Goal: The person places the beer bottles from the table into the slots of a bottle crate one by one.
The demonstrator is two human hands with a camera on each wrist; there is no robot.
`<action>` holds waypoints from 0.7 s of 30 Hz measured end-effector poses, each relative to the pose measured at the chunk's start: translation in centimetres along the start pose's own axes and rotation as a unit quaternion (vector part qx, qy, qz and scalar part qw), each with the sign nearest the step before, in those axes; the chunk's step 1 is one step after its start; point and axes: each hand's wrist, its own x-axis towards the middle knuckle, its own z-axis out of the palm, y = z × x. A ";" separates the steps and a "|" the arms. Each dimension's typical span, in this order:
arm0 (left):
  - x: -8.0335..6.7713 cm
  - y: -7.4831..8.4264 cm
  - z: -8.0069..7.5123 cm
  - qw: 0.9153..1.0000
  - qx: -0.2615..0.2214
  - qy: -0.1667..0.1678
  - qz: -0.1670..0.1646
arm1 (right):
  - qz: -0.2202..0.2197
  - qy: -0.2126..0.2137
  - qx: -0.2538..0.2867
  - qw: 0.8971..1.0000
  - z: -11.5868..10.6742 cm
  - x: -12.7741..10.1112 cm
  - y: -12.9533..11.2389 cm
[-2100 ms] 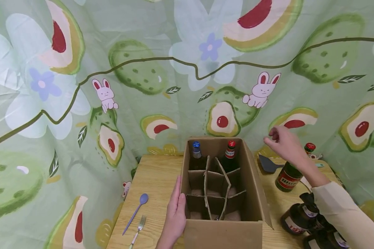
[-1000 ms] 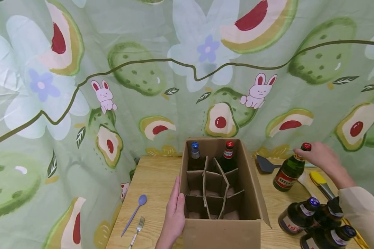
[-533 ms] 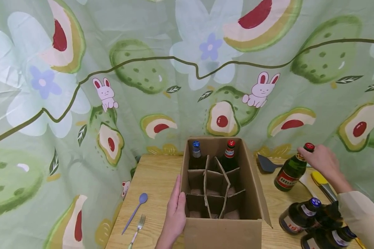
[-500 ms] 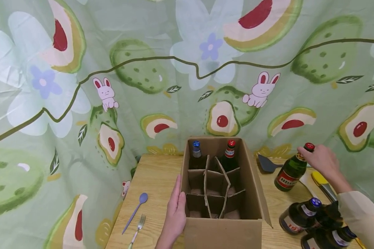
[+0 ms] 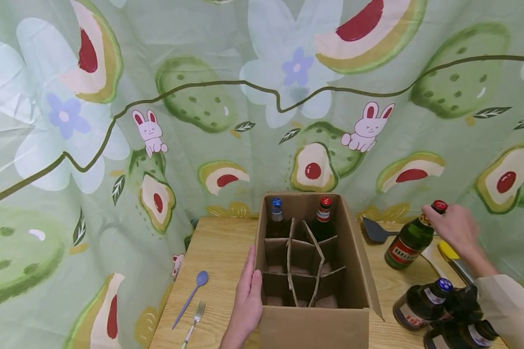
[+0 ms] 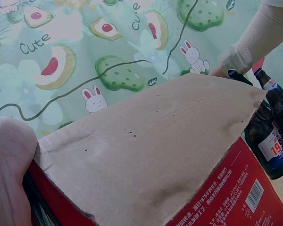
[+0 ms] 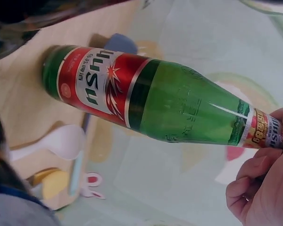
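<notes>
A green glass bottle (image 5: 408, 242) with a red cap and a red-and-white label stands on the wooden table, right of the open cardboard box (image 5: 358, 271), its neck gripped near the cap.

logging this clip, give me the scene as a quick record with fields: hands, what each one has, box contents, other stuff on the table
left hand: left hand lies flat against the left wall of the cardboard box
right hand: right hand grips the neck of the green bottle, which stands on the table
box contents: cardboard dividers; blue-capped bottle and red-capped bottle in the two far cells, the other cells in view hold no bottle
loose bottles: dark bottles at the near right
utensils: purple spoon, fork, black spatula
</notes>
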 end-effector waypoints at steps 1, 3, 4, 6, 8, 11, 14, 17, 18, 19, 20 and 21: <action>0.0 0.0 0.0 1.000 0.000 0.001 -0.001 | 0.001 0.006 0.001 1.000 -0.3 -0.1 -0.4; 0.0 0.0 0.1 1.000 0.002 0.003 -0.002 | 0.002 0.022 0.004 1.000 -0.9 -0.1 -1.2; -0.1 0.1 0.1 1.000 0.001 0.004 -0.002 | 0.002 0.031 0.006 1.000 -1.2 -0.1 -1.6; -0.1 0.1 0.1 1.000 0.000 0.007 -0.002 | -0.003 0.049 0.011 0.999 -1.8 -0.1 -2.4; 0.0 0.1 0.1 1.000 0.000 0.009 0.001 | -0.013 0.069 0.023 0.997 -2.4 -0.1 -3.2; 0.0 0.2 0.1 1.000 -0.001 0.008 0.004 | -0.024 0.095 0.032 0.995 -3.3 -0.1 -4.4; 0.0 0.2 0.1 1.000 -0.001 0.007 0.004 | -0.035 0.114 0.035 0.992 -4.1 -0.2 -5.7; -0.1 0.3 0.1 1.000 -0.001 0.006 0.004 | -0.053 0.129 0.041 0.989 -4.9 -0.4 -7.0; -0.1 0.3 0.1 1.000 -0.001 0.006 0.004 | -0.057 0.131 0.047 0.989 -5.2 -0.5 -7.5; -0.1 0.2 0.1 1.000 0.000 0.005 0.003 | -0.061 0.135 0.052 0.988 -5.5 -0.5 -8.0; -0.1 0.2 0.1 1.000 -0.001 0.005 0.002 | -0.065 0.139 0.054 0.987 -5.8 -0.6 -8.5; -0.1 0.2 0.1 1.000 -0.001 0.005 0.003 | -0.070 0.143 0.057 0.986 -6.1 -0.6 -9.0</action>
